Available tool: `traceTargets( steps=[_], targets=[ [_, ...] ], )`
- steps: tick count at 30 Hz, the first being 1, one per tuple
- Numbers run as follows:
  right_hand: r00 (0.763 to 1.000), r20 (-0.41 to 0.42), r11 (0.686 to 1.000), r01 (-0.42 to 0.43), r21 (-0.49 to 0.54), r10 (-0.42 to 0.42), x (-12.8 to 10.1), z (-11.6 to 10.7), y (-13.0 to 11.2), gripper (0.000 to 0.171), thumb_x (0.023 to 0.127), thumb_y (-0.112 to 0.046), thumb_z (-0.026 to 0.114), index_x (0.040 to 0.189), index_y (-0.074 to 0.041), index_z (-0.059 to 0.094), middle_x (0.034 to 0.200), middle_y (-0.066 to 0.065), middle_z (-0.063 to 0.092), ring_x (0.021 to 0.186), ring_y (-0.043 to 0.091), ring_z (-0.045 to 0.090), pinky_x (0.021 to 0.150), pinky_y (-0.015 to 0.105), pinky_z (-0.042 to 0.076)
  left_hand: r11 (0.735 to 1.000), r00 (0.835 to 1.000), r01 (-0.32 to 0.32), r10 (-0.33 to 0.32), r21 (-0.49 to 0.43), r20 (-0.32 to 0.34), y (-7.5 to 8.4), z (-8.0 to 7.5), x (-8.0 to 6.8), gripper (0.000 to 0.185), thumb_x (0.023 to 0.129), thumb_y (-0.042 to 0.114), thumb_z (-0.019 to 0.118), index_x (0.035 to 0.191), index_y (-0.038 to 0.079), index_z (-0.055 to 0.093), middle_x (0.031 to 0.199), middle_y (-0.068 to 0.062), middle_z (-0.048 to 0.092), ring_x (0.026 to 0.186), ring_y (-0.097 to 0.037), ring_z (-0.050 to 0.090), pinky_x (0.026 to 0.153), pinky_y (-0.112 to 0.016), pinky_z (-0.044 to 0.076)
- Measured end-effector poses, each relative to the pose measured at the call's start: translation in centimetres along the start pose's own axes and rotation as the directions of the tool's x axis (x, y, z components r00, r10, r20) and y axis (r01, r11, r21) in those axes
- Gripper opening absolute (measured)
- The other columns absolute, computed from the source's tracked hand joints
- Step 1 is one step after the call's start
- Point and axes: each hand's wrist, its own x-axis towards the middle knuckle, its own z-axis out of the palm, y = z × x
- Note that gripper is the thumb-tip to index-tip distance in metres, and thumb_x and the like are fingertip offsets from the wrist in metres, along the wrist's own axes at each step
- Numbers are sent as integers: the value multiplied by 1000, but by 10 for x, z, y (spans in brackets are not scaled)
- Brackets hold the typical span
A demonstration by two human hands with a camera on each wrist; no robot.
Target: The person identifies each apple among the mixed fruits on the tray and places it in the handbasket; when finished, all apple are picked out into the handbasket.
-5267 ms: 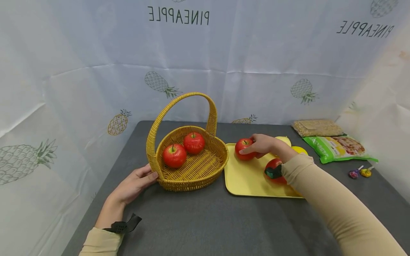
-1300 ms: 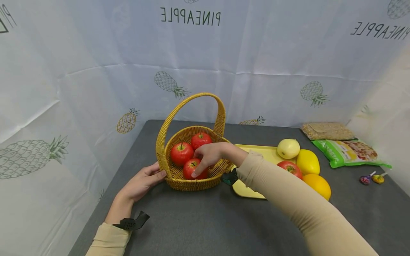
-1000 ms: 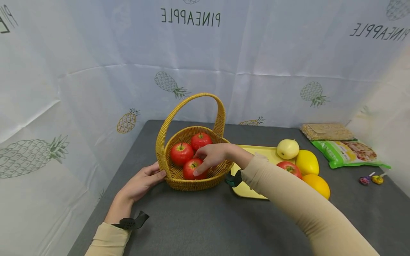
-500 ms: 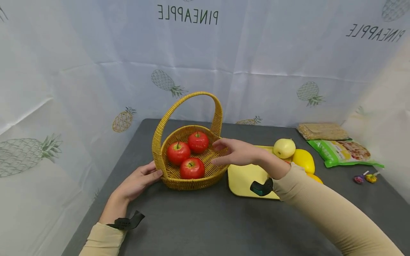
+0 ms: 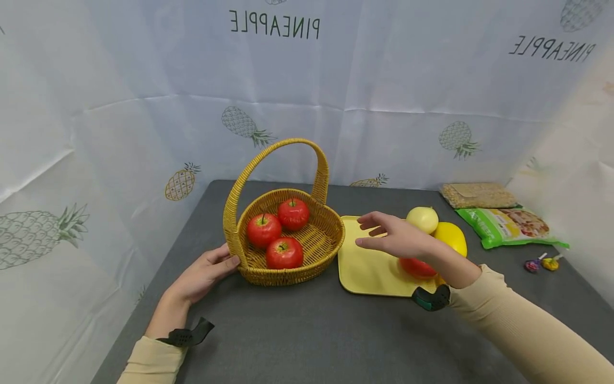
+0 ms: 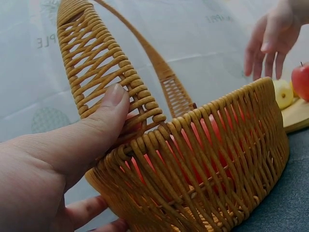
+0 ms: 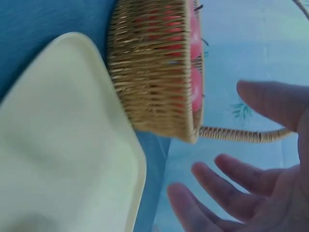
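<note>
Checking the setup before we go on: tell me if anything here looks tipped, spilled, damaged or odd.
Nothing stands out. The basket sits upright with three red apples inside, the left hand steadying its rim; the right hand hovers empty above the yellow tray.

Setting: staged tabletop recording booth, not a lived-in room. Evidence: white backdrop sheets (image 5: 336,106) printed with pineapples and the word PINEAPPLE (lettering mirrored) enclosing three sides; dark grey table (image 5: 307,330); props laid out, namely wicker basket (image 5: 288,266), yellow tray (image 5: 364,266), snack packets (image 5: 508,226), wrapped sweets (image 5: 541,263).
</note>
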Motion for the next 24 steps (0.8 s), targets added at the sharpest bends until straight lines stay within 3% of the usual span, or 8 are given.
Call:
traceTargets(
  steps=[4,11,17,24],
  targets=[
    [995,-89,999,-39,-24,37,-13,-5,8,63,98,-42,71,144,-4,51,144,20,52,135,43,46,108,60,41,1000,1000,4,-4,-8,-2,0,0,0,52,109,10,52,153,-11,35,163,-25,26,146,-20,37,105,-25,45],
    [981,-173,974,-124,-187,92,-32,-24,24,63,97,-45,70,141,-3,53,140,22,55,125,44,52,98,60,48,999,1000,-25,25,-35,12,-1,0,-1,49,109,8,51,152,-12,37,161,-21,33,144,-20,40,106,-27,45],
    [981,-149,931,-169,-323,126,-44,-40,38,64,96,-47,70,137,0,56,137,26,57,117,44,57,92,58,51,998,999,-43,44,-50,22,-3,0,-1,49,109,7,50,151,-12,37,161,-17,35,144,-19,40,106,-27,45],
    [977,-64,896,-214,-389,205,-51,-47,46,74,93,-50,73,139,5,52,131,29,59,113,45,58,90,57,53,999,1000,-22,22,-41,13,0,1,-1,50,109,8,51,152,-13,35,161,-20,34,144,-19,40,106,-26,45]
  ],
)
